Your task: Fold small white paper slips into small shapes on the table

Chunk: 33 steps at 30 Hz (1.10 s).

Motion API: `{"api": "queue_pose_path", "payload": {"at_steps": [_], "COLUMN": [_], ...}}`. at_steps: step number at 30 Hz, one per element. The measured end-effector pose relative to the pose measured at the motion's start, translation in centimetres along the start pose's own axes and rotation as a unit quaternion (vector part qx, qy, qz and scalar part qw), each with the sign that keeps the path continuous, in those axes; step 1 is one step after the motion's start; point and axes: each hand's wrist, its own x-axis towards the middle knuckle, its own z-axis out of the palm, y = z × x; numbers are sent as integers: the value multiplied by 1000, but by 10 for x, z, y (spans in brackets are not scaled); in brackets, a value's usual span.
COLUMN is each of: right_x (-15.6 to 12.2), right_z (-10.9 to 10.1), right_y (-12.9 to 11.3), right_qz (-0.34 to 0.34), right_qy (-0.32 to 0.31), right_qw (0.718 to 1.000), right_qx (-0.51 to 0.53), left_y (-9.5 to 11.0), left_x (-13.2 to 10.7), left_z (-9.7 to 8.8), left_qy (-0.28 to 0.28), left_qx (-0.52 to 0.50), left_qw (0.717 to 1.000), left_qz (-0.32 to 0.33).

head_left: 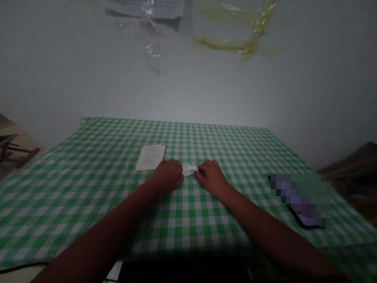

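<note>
A small folded piece of white paper (189,169) is held between my two hands above the middle of the checked tablecloth. My left hand (168,175) has its fingers curled on the paper's left end. At the opposite end, my right hand (211,175) pinches the paper between thumb and fingers. Just left of my left hand lies a stack of printed white sheets (150,157), flat on the cloth. The fingers partly cover the folded paper, so its full shape is hidden.
A green and white checked tablecloth (188,220) covers the table. On the right lies a dark-edged phone (306,220), partly blurred out. Behind the table stands a pale wall (176,94) with yellow tape (224,44) on it. A dark cable (23,267) runs at lower left.
</note>
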Motion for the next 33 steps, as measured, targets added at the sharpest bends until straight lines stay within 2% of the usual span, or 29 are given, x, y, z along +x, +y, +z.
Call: {"api": "queue_pose_path", "payload": {"at_steps": [3, 7, 10, 17, 19, 21, 23, 25, 27, 29, 33], "right_x": [3, 4, 5, 5, 4, 3, 2, 1, -1, -2, -4], "right_z": [6, 12, 13, -1, -6, -10, -12, -11, -7, -3, 5], "right_y": [3, 3, 3, 7, 7, 6, 4, 1, -2, -4, -4], "right_qz": [52, 110, 131, 127, 89, 10, -80, -148, -192, -217, -232], "right_qy": [40, 59, 72, 180, 214, 240, 227, 175, 111, 57, -11], "right_qw": [992, 960, 940, 925, 934, 949, 963, 971, 975, 975, 973], "right_qx": [108, 251, 305, 309, 272, 203, 125, 63, 20, -3, 1], "left_y": [0, 0, -1, -9, -10, -10, -8, -5, -2, 0, -1], "left_x": [3, 9, 12, 10, 10, 10, 9, 8, 7, 8, 10], "left_z": [4, 9, 11, 13, 13, 13, 13, 13, 14, 17, 20], "left_qy": [1, 5, 20, 44, 55, 72, 105, 149, 169, 139, 41], "left_qx": [-13, -32, -53, -67, -66, -66, -74, -92, -111, -117, -91], "left_qw": [1000, 999, 998, 997, 996, 995, 991, 984, 978, 981, 993], "left_qz": [3, 13, 19, 24, 27, 32, 34, 43, 58, 65, 65]}}
